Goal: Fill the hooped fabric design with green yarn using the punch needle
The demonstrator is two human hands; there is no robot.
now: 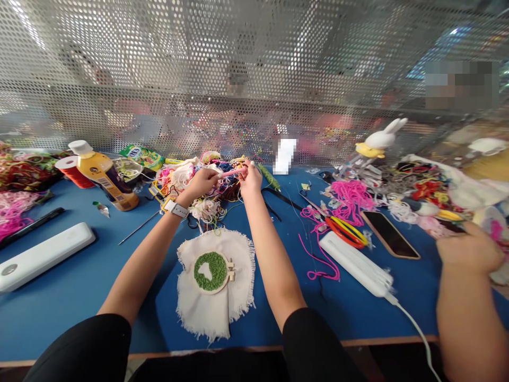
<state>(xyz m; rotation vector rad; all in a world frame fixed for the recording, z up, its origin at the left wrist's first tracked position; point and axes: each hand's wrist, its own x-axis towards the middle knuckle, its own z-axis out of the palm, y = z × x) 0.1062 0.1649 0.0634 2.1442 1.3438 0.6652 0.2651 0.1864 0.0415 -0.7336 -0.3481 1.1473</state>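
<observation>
Both my hands reach out over a heap of tangled, many-coloured yarn [186, 175]. Stretched between them is a slim pink piece [234, 172]; whether it is a bundle of yarn or a solid tool I cannot tell. My left hand [202, 183], below a white wristwatch [176, 208], pinches its left end, and my right hand [251, 179] is closed round its right end. Nearer me, between my forearms, lies a white fringed cloth [242, 254] in a small embroidery hoop [196, 284]. Green loops [216, 263] fill the hoop around a bare white shape.
To the left stand a juice bottle [105, 178], a red thread spool [71, 172] and a white case [47, 254]. Scissors [345, 232], pink yarn [352, 199], a phone [391, 234] and a corded white device [356, 263] lie right. Another person's arm [463, 297] reaches in there. Perforated metal rises behind.
</observation>
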